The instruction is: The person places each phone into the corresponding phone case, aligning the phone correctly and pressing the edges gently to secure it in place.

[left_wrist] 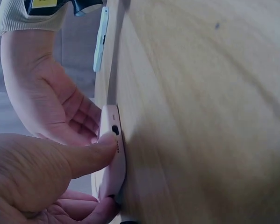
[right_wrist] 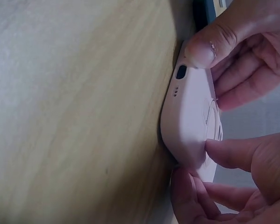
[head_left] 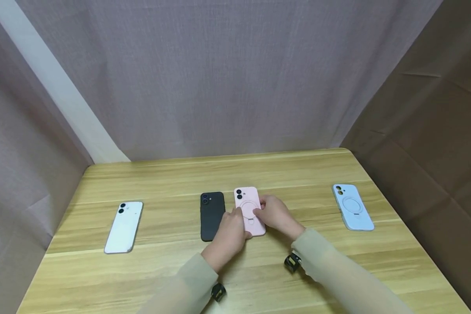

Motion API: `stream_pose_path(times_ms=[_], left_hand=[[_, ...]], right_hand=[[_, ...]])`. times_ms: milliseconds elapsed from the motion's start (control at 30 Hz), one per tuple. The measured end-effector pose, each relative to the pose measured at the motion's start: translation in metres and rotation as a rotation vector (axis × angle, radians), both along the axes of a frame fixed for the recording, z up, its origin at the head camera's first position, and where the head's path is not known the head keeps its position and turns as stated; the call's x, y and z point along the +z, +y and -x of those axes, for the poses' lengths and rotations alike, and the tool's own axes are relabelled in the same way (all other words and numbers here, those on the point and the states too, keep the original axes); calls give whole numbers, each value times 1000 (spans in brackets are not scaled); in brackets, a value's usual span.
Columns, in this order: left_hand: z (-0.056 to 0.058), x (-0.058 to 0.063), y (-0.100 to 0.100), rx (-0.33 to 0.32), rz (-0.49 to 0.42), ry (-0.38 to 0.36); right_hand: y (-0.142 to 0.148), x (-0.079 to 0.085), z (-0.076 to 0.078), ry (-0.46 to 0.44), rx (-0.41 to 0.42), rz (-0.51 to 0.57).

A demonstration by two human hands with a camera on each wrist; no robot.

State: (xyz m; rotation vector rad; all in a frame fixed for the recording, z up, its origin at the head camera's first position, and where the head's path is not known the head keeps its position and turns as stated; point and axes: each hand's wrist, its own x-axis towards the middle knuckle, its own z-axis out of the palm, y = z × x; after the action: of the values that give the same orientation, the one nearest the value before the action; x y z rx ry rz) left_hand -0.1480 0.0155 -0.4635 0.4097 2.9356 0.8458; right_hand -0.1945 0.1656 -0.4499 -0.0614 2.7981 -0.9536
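A pink phone case (head_left: 252, 229) with a ring on its back lies face down on the table, dark camera lenses showing at its top left corner. My left hand (head_left: 228, 233) grips its left side, with the thumb against the bottom edge beside the port opening, as the left wrist view shows. On the opposite long side, my right hand (head_left: 276, 213) pinches the case, thumb on the back and fingers along the edge. Just left of the case lies a black phone (head_left: 211, 216), partly covered by my left hand.
A white phone (head_left: 122, 229) lies on the wooden table (head_left: 172, 270) at the left. Toward the right edge is a light blue phone case (head_left: 352, 207) with a ring and open camera holes. Grey curtain (head_left: 220, 78) hangs behind the table, and brown cloth (head_left: 435, 152) hangs at the right.
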Motion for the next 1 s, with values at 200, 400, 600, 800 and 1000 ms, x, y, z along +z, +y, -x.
stream_pose_path(times_ms=[200,400,600,800,1000], left_hand=[[5,3,-2,-18,74,-26],[6,3,-3,-30,85,-33],[6,4,-3,-43,91,-20],[8,5,-1,-60,131,-24],[9,5,0,-56,149,-18]], right_hand=[[-1,-3,0,-13,8,-3],[-3,-3,-1,22,35,-32],[-5,-3,-1,41,57,-86],[-7,-1,-1,29,73,-141],[-8,0,1,-6,75,-142]])
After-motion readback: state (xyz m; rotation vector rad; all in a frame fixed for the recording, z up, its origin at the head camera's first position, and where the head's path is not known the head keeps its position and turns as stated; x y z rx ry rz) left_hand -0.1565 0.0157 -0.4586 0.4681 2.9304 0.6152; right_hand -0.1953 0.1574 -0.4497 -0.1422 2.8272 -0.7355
